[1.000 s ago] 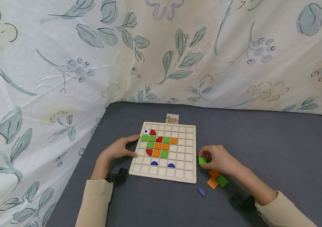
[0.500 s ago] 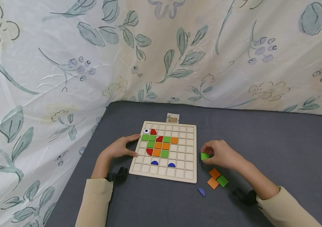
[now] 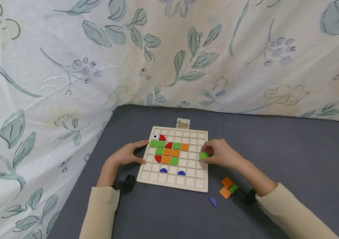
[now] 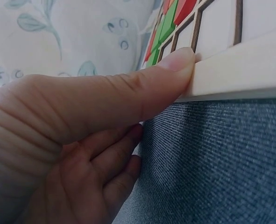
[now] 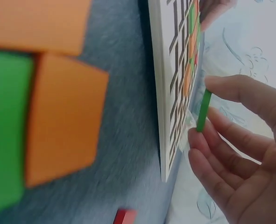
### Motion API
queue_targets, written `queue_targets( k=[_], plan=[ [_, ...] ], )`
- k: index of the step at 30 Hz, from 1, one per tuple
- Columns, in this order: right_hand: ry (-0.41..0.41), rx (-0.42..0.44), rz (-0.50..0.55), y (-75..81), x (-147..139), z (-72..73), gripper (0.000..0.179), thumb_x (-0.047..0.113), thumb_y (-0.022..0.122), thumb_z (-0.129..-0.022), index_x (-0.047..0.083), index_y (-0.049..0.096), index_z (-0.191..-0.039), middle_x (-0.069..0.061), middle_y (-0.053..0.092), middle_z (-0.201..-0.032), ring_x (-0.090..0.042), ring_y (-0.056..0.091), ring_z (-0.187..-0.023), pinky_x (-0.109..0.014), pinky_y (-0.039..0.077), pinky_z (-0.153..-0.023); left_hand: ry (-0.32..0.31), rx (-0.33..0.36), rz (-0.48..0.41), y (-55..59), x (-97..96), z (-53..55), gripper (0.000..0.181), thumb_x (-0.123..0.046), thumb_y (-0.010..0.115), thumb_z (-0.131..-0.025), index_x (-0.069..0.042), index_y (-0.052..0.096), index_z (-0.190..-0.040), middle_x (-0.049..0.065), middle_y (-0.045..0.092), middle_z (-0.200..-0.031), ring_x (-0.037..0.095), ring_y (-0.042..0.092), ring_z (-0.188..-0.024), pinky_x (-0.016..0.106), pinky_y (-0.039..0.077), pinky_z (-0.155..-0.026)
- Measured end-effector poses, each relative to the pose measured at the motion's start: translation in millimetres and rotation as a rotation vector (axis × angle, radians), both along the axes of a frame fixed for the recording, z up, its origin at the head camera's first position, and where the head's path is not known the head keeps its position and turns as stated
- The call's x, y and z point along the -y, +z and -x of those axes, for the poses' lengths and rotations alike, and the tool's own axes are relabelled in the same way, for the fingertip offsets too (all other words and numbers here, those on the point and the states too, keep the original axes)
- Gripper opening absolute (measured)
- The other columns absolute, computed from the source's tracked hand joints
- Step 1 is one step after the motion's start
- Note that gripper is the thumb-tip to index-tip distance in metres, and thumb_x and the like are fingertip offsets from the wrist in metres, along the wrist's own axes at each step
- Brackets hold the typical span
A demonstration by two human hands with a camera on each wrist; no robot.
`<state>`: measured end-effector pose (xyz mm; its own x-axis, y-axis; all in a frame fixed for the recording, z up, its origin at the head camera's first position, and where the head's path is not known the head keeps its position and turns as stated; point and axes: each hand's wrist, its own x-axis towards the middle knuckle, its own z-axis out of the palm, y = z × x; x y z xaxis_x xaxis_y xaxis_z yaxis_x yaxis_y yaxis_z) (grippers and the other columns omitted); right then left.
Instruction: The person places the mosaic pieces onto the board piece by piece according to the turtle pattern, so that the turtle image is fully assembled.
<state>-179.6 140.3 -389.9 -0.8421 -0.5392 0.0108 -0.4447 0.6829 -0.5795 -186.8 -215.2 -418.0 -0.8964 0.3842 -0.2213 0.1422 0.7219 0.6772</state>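
A wooden grid board (image 3: 197,181) lies on the dark cloth, with green, orange, red and blue pieces and an eye piece (image 3: 155,136) in its cells. My left hand (image 3: 124,154) rests at the board's left edge. Its thumb (image 4: 142,93) touches the rim in the left wrist view, the other fingers extended. Over the board's right side, my right hand (image 3: 221,152) pinches a green square tile (image 5: 204,110) between thumb and fingertips. The right wrist view shows that tile edge-on, held above the board's surface.
Orange tiles (image 3: 225,192), a partly covered green tile (image 3: 233,189) and a blue half-round piece (image 3: 213,201) lie right of the board. A small red piece (image 5: 124,216) shows in the right wrist view. A pattern card (image 3: 183,123) sits behind the board; a floral cloth (image 3: 169,66) hangs beyond.
My right hand has lifted slightly, then moved left with the green tile from beside the board to over its right columns. My left hand has stayed at the left edge.
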Motion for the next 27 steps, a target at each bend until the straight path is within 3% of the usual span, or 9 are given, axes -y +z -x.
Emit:
queue_targets(
  k=[14, 27],
  plan=[
    [0.063, -0.04, 0.029, -10.9, 45, 18.3, 0.023, 0.014, 0.078, -0.073, 0.002, 0.069, -0.091, -0.006, 0.067, -0.084, -0.016, 0.06, -0.076, -0.03, 0.051, -0.07, -0.014, 0.001, -0.001, 0.6, -0.6, 0.3, 0.085, -0.017, 0.079, -0.071, -0.008, 0.034, -0.143, 0.013, 0.029, -0.149, 0.034, 0.022, -0.137, 0.052, 0.025, -0.108],
    [0.057, -0.03, -0.011, -16.5, 65, 19.3, 0.022, 0.012, 0.079, -0.072, 0.003, 0.069, -0.089, -0.004, 0.066, -0.082, -0.015, 0.058, -0.074, -0.027, 0.051, -0.07, -0.003, 0.015, 0.009, 0.8, 1.1, 0.9, 0.086, -0.018, 0.079, -0.071, -0.01, 0.034, -0.144, 0.012, 0.027, -0.15, 0.034, 0.02, -0.138, 0.053, 0.022, -0.109]
  ],
)
